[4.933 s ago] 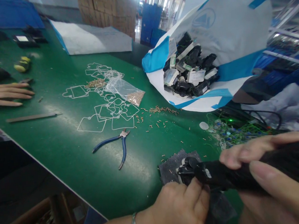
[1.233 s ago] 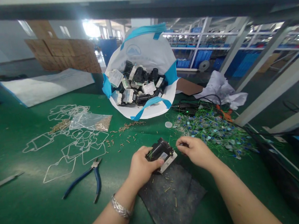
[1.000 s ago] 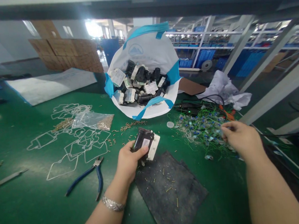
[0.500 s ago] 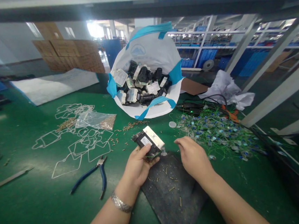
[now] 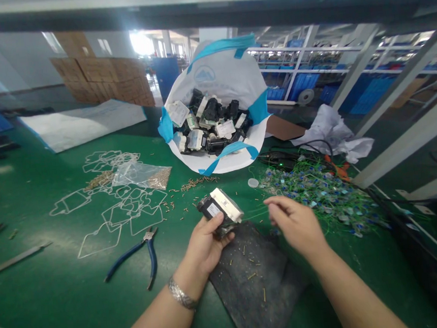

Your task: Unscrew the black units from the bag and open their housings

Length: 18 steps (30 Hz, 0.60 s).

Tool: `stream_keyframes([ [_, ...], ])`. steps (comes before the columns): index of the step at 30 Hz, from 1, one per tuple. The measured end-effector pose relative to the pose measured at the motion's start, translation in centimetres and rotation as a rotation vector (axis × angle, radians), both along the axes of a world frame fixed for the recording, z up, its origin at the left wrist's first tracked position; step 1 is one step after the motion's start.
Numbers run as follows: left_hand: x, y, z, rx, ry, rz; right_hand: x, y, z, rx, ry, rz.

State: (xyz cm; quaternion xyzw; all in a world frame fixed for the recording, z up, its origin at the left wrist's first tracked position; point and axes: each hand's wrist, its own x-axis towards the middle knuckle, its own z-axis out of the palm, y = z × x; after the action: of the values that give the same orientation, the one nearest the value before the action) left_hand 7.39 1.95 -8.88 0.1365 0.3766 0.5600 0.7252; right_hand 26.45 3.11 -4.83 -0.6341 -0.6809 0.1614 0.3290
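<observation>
Black and cream plastic is making up the boxy labelled unit [image 5: 222,208], which the left hand [image 5: 204,243] is holding, thumb on top and fingers wrapping underneath, near the far corner of the dark grey sheet [image 5: 253,299]. Curling narrowly together, the fingers of the right hand [image 5: 296,224] are seemingly pinching a thin green strand [image 5: 257,216] that is stretching towards the unit. Work here is looking partway along: that strand is apparently not yet coming free, while a tangled heap of green and blue scraps [image 5: 320,191] is already lying rightward. Compared with half a second ago, the strand is now showing and the right hand is standing farther off.
</observation>
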Motion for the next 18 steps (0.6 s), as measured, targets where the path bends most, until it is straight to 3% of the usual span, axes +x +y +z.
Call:
stream_keyframes([
  [4,-0.3,0.0,0.3,0.051,0.040,-0.027,6.8,1.9,1.7,0.125,-0.178,-0.396],
  [7,0.7,-0.5,0.5,0.130,0.050,-0.114,8.6,2.3,1.8,0.190,-0.261,-0.432],
  [10,1.6,-1.0,0.3,0.212,0.067,-0.161,5.8,1.9,0.7,0.169,-0.210,-0.222],
  [13,1.7,-1.2,0.1,0.286,0.121,-0.177,1.2,0.9,-0.6,-0.135,0.211,0.317],
  [14,1.6,-1.2,0.1,0.311,0.142,-0.182,-0.1,0.6,-0.9,-0.233,0.351,0.430],
  [15,1.5,-1.1,0.0,0.331,0.164,-0.193,-1.0,0.4,-1.1,-0.319,0.478,0.500],
  [18,1.2,-1.0,0.0,0.343,0.198,-0.252,-2.1,0.0,-1.3,-0.429,0.668,0.471],
])
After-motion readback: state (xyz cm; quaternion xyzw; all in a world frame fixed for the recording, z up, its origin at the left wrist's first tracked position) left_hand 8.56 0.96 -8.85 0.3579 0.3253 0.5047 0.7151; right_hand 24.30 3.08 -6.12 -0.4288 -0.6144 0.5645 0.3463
